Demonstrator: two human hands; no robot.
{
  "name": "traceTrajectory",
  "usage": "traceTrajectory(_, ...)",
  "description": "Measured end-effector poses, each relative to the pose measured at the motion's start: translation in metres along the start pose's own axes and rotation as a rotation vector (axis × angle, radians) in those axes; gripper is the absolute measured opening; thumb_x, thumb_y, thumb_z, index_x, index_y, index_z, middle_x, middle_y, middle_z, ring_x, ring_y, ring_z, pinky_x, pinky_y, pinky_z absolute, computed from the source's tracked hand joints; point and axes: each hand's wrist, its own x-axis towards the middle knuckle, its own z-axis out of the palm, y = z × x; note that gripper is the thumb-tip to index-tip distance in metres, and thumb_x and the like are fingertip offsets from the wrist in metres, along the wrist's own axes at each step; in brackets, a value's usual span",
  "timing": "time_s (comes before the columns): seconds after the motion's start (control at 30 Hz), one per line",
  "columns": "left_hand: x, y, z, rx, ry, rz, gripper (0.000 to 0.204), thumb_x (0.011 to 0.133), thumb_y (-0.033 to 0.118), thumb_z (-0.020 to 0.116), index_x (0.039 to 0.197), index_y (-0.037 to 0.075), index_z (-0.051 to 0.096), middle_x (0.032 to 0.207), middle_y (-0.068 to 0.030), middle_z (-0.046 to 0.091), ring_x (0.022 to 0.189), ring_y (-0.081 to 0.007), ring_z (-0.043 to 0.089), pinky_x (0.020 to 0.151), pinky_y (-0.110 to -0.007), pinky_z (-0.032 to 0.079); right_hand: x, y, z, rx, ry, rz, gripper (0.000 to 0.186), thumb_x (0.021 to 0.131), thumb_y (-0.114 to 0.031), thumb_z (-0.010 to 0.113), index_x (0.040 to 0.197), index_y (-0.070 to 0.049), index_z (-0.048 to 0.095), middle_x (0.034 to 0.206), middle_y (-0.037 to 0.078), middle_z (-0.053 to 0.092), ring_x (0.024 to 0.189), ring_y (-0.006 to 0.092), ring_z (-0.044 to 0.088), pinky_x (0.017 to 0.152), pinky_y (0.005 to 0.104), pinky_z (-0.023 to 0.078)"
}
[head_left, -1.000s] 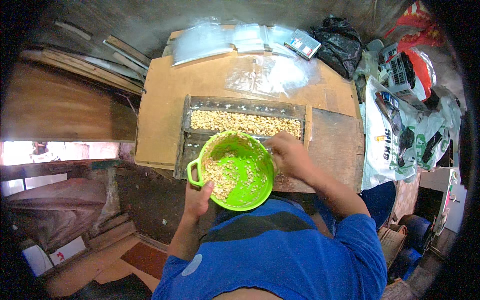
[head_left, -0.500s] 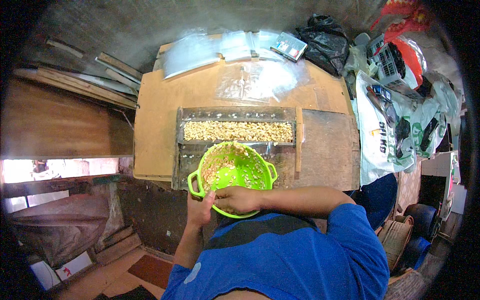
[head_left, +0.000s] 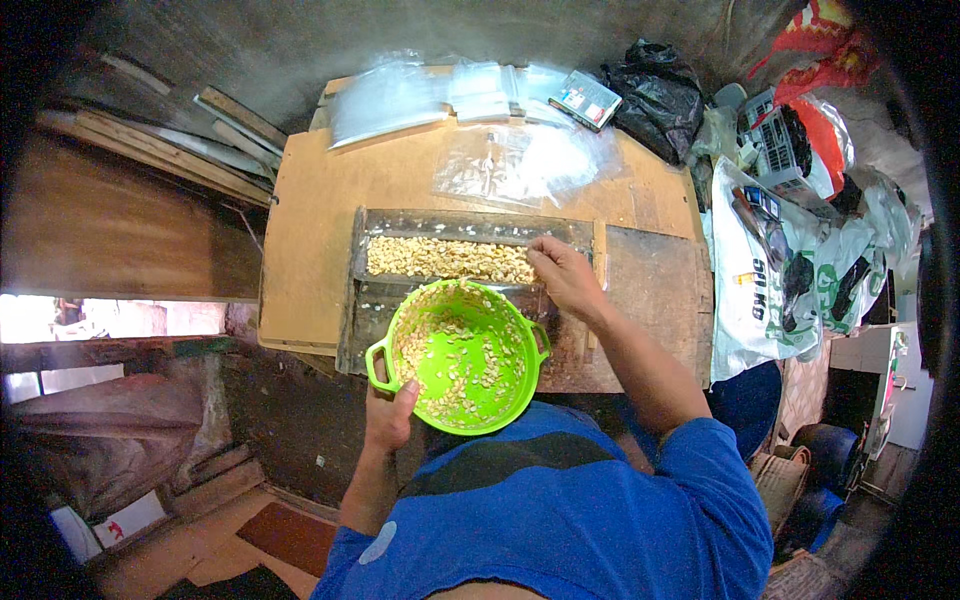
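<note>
A wooden table (head_left: 320, 200) bears a long tray (head_left: 372, 222) of pale kernels (head_left: 445, 258). At its near edge sits a green colander (head_left: 462, 352); the left hand (head_left: 388, 412) clasps its handle, while the right hand (head_left: 562, 275) rests loosely curled on the kernels
</note>
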Motion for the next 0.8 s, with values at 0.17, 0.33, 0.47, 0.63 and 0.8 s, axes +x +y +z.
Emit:
traceTrajectory(0.17, -0.004, 0.003, -0.005, 0.012, 0.026, -0.006, 0.058, 0.090, 0.011, 0.063, 0.144, -0.001, 0.047, 0.135, -0.0115, 0.059, 0.121, -0.0203, 0.058, 0.104, -0.036, 0.046, -0.003, 0.010, -0.024, -0.386, 0.161, -0.149, 0.027, 0.088, -0.010, 0.062, 0.113, -0.001, 0.068, 0.102, 0.023, 0.068, 0.097, 0.0401, 0.066, 0.085, 0.0444, 0.053)
traceTrajectory(0.33, -0.004, 0.005, -0.009, 0.000, -0.002, 0.036, 0.061, 0.090, 0.016, 0.066, 0.145, 0.000, 0.046, 0.135, -0.0113, 0.059, 0.121, -0.0208, 0.058, 0.104, -0.037, 0.046, 0.001, 0.003, -0.022, -0.430, 0.165, -0.238, 0.027, 0.090, -0.004, 0.061, 0.116, -0.001, 0.069, 0.106, 0.022, 0.070, 0.100, 0.0395, 0.068, 0.087, 0.0434, 0.054)
traceTrajectory(0.47, -0.006, 0.005, -0.013, -0.025, 0.012, 0.009, 0.066, 0.089, 0.019, 0.067, 0.147, 0.000, 0.043, 0.138, -0.0120, 0.057, 0.124, -0.0212, 0.056, 0.106, -0.038, 0.045, 0.018, -0.008, 0.013, -0.390, 0.141, -0.360, 0.021, 0.092, -0.009, 0.065, 0.110, -0.002, 0.071, 0.101, 0.021, 0.071, 0.095, 0.0399, 0.069, 0.084, 0.0450, 0.054)
traceTrajectory(0.63, -0.013, 0.006, -0.022, -0.019, 0.060, -0.010, 0.072, 0.088, 0.022, 0.069, 0.150, 0.000, 0.039, 0.142, -0.0127, 0.054, 0.127, -0.0216, 0.054, 0.108, -0.038, 0.043, 0.045, -0.025, 0.043, -0.420, 0.053, -0.367, 0.021, 0.091, -0.010, 0.064, 0.110, -0.005, 0.073, 0.102, 0.022, 0.071, 0.095, 0.0425, 0.069, 0.081, 0.0477, 0.054)
traceTrajectory(0.8, -0.025, 0.005, -0.028, -0.075, 0.155, -0.042, 0.075, 0.087, 0.021, 0.070, 0.152, 0.001, 0.038, 0.143, -0.0116, 0.053, 0.128, -0.0212, 0.053, 0.109, -0.038, 0.043, 0.056, -0.040, 0.068, -0.395, -0.037, -0.296, 0.022, 0.092, -0.010, 0.065, 0.112, -0.006, 0.074, 0.102, 0.024, 0.071, 0.094, 0.0418, 0.071, 0.078, 0.0452, 0.055)
